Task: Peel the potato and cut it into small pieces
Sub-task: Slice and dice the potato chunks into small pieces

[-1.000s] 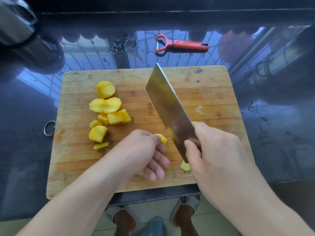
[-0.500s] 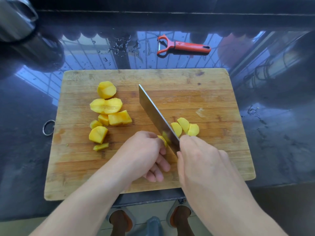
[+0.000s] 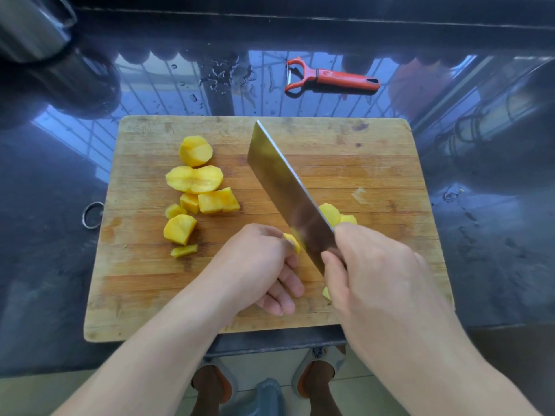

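Potato point(image 3: 292, 242) being cut shows only as a yellow sliver at the centre of the board point(image 3: 375, 163), pinned under the curled fingers of the left hand point(image 3: 258, 265). The right hand point(image 3: 369, 265) is wrapped round the handle of the cleaver point(image 3: 288, 187), whose blade tilts away toward 11 o'clock, its lower part just beside the left knuckles.

Risk, as I judge it: the piece is small and mostly hidden by the fingers, so a chop landing slightly left could nick a fingertip. The wet cut face could also let it slide out from under the hand.

From the left hand, the held piece lies at 2 o'clock, touching the fingers; from the right hand, at 10 o'clock, just across the blade. Cut slices point(image 3: 333, 214) sit at 12 o'clock of the right hand, and bigger chunks point(image 3: 195, 180) lie well apart at 10 o'clock of the left hand.
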Available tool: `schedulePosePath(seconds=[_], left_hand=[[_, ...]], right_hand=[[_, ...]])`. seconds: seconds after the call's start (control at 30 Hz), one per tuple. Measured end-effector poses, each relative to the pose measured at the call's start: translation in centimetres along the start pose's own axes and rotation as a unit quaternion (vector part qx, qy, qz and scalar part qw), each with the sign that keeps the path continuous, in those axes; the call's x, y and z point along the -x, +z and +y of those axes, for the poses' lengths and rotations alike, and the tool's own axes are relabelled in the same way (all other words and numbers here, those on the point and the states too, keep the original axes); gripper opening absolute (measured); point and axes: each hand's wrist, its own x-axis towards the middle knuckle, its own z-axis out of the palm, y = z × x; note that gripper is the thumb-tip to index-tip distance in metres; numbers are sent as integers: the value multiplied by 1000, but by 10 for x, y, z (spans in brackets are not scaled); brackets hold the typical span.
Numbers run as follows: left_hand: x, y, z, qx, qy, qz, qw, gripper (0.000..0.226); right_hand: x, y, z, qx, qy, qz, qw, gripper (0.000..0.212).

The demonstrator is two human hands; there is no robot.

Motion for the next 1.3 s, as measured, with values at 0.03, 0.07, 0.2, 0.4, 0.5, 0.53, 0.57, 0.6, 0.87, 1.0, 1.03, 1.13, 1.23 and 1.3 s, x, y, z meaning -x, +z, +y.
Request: schedulePosePath(seconds=[0.03,0.07,0.2,0.4,0.5,0.53,0.57,0.6,0.87,1.0,1.03,1.13,1.23,1.3], left_hand=[[0,0,0,-1,2,1,1000,19],[0,0,-1,-2,2,3,1000,19],[-2,0,-1,0,-3,5,1000,19],[-2,-1,-2,4,1,3,1000,17],[-3,-2,-3,0,4,0,1000,20],[-2,-2,-3,2,4,0,1000,21],[-2,-2,-3,3,4,-1,1000,21],[-1,-1,-2,4,6,0,1000,21],[1,0,1,9,3,8,1000,21],[1,0,0,11,4,10,1000,19],[1,0,0,11,4,13,1000,19],[-1,1,-1,10,5,17,1000,21],[-1,1,-2,10,5,18,1000,21],[-2,1,-3,9,9,18,1000,21]], right_hand=[[1,1,0,7,1,-8,1000,29],[3,2,0,12,3,-17,1000,29],[6,1,1,23,5,-30,999,35],[-2,15,-4,56,26,-49,997,48],[-15,17,-8,19,10,-73,997,33],[-18,16,-6,-4,8,-78,997,31],[-21,15,-4,-19,8,-74,997,30],[-23,13,-2,-26,6,-63,998,31],[-7,-2,7,-26,-17,-26,999,31],[0,-2,3,-19,-9,-33,999,23],[1,-2,2,-17,-2,-38,999,22],[2,-2,1,-8,13,-55,998,26],[1,-2,1,12,3,-54,998,31],[0,-1,-1,13,8,-62,998,31]])
